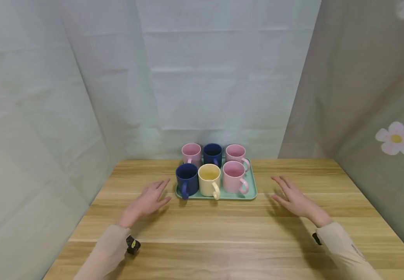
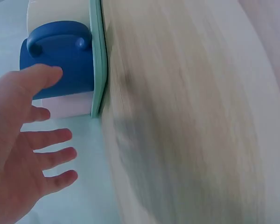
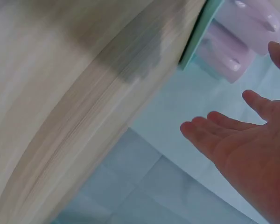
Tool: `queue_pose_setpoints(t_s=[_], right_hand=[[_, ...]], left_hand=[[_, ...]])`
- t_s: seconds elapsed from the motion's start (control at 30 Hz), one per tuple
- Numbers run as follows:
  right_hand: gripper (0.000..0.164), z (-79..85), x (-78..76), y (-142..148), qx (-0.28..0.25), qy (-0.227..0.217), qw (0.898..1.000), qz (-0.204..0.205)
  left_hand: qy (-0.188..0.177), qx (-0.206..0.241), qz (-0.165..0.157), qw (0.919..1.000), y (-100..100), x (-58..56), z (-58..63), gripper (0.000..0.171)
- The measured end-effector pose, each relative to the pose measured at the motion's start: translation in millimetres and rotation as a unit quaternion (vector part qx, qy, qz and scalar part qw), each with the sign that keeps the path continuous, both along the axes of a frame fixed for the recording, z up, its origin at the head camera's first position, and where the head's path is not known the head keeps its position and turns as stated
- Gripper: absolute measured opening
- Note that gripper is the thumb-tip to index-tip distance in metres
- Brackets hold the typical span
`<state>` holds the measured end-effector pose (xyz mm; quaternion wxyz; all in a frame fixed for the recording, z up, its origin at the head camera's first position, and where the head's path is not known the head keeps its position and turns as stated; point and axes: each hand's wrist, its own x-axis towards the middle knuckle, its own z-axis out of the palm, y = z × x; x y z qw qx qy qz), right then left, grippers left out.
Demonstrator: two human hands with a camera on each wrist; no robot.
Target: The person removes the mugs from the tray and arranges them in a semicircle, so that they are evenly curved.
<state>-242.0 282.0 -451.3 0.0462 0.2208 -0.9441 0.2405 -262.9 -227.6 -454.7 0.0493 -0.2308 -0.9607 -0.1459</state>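
A mint green tray [image 1: 252, 193] bears several mugs in two rows. Its front row has a navy blue mug [image 1: 187, 179] at left, a cream yellow mug [image 1: 208, 181] in the middle and a pink mug [image 1: 232, 179] at right. Behind them stand a pink mug [image 1: 192, 154], a navy mug [image 1: 212, 154] and another pink mug [image 1: 235, 153]. My left hand [image 1: 149, 199], fingers spread and holding nothing, is just left of the tray, nearest the front navy mug. On the right, my right hand [image 1: 294, 199] is apart from the tray, empty, with fingers extended.
The tray sits toward the back of a wooden table [image 1: 202, 233]. Pale cloth [image 1: 216, 77] hangs behind the table and along the left side. Grey cloth with a white flower [image 1: 398, 138] hangs on the right. Dark wristbands [image 1: 132, 245] show at both cuffs.
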Motion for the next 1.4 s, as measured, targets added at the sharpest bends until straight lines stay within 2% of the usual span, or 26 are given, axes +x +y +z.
queue_pose_setpoints(t_s=[0.27, 0.4, 0.47, 0.63, 0.77, 0.87, 1.03, 1.2, 1.4], right_hand=[[0.056, 2.9, -5.5, -13, -0.045, 0.015, 0.999, 0.019], [0.051, 1.6, -9.6, -20, -0.098, -0.008, 0.995, 0.022], [0.047, 0.5, -13.1, -24, -0.13, -0.028, 0.991, 0.024], [0.04, -2.3, -19.9, -36, -0.188, -0.063, 0.979, 0.034], [0.038, 1.3, -18.5, -46, -0.205, -0.079, 0.975, 0.039], [0.037, -1.1, -19.7, -53, -0.209, -0.074, 0.974, 0.048], [0.036, -8.3, -25.1, -62, -0.241, -0.077, 0.966, 0.061], [0.034, -6.0, -25.9, -74, -0.28, -0.136, 0.95, 0.033], [0.034, -5.6, -31.0, -84, -0.295, -0.156, 0.943, 0.006]], left_hand=[[-0.026, 0.076, 0.0, 0.9968, 7, -6.0, -6.1, 0.063], [-0.072, 0.133, 0.009, 0.9885, 12, -10.6, -8.0, 0.058], [-0.092, 0.155, 0.03, 0.9832, 14, -12.2, -8.3, 0.056], [-0.103, 0.17, 0.067, 0.9777, 19, -16.2, -8.8, 0.05], [-0.105, 0.198, 0.074, 0.9719, 23, -20.3, -10.4, 0.044], [-0.112, 0.215, 0.076, 0.9672, 25, -24.9, -12.8, 0.04], [-0.133, 0.241, 0.091, 0.957, 25, -29.7, -18.8, 0.036], [-0.138, 0.26, 0.102, 0.9501, 28, -30.7, -22.9, 0.032], [-0.143, 0.273, 0.111, 0.9449, 32, -32.9, -23.0, 0.034]])
